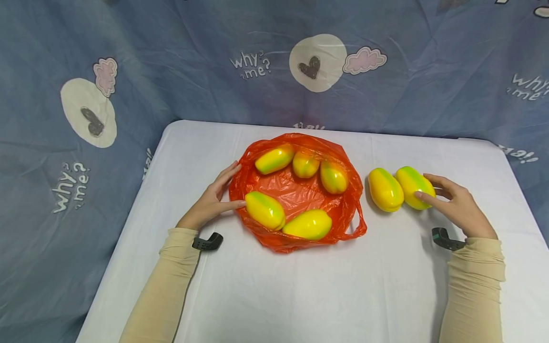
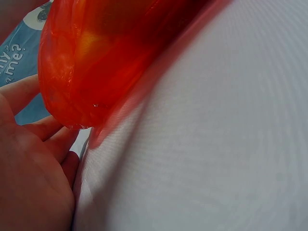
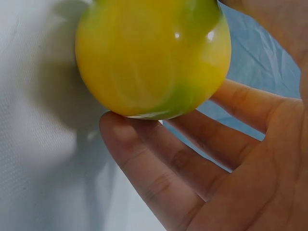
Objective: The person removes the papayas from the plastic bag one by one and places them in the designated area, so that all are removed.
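Blue backdrop cloth (image 1: 193, 85), one, printed with white lettering, two whole pale patches bearing a dark heart each, and two pink clouds. White table (image 1: 334, 295), one, standing before it.

Red plastic bag (image 1: 296, 193), one, lying open-mouthed on the table, a handle loop (image 1: 360, 224) at its near right.

Fruits, seven in all, glossy yellow with green. Five lie in the bag: three far fruits (image 1: 306, 165) in a row along the far side, two near fruits (image 1: 265, 210) along the near side. Two lie outside, to the right of the bag: an inner fruit (image 1: 386, 190) and, just beside it, an outer fruit (image 1: 413, 187).

Left hand (image 1: 216, 195), one: fingers extended and well parted from the thumb, touching the bag's left side (the thumb tip lies close by the left near fruit; contact there is unclear).

Right hand (image 1: 454, 202), one: gripping the outer fruit between thumb and fingers, the thumb on its near side, the fingers parted around it.

Beige sleeves (image 1: 165, 281), two. Dark wrist devices (image 1: 208, 241), two, one per wrist.
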A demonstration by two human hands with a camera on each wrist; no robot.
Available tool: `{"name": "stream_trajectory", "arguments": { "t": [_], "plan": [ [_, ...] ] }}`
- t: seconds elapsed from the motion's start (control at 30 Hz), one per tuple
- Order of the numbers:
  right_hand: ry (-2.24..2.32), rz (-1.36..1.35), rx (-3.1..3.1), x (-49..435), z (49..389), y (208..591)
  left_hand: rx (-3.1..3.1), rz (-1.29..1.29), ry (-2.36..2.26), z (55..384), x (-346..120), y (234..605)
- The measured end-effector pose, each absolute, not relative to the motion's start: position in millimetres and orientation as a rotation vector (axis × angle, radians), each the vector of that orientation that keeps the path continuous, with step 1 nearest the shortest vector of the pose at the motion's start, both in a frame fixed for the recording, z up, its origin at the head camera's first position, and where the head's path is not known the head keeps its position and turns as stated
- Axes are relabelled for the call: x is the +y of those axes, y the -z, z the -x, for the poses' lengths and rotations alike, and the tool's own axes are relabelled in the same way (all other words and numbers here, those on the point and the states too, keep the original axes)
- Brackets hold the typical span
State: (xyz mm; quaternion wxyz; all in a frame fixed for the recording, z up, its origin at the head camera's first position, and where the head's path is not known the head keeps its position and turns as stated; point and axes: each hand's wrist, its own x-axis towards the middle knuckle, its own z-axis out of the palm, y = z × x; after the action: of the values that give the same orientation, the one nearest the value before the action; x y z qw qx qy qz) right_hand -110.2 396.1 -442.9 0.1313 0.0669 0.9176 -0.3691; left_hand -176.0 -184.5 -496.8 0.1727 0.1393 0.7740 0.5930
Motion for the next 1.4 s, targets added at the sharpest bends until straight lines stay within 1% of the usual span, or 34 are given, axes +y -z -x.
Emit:
{"name": "stream_trajectory", "arguments": {
  "t": [1.4],
  "plan": [
    [1.064, -0.264, 2.684, 396.2, 109.3, 439.8, 2.209, -0.366, -1.666, 175.7, -184.8, 496.1]
  ]
}}
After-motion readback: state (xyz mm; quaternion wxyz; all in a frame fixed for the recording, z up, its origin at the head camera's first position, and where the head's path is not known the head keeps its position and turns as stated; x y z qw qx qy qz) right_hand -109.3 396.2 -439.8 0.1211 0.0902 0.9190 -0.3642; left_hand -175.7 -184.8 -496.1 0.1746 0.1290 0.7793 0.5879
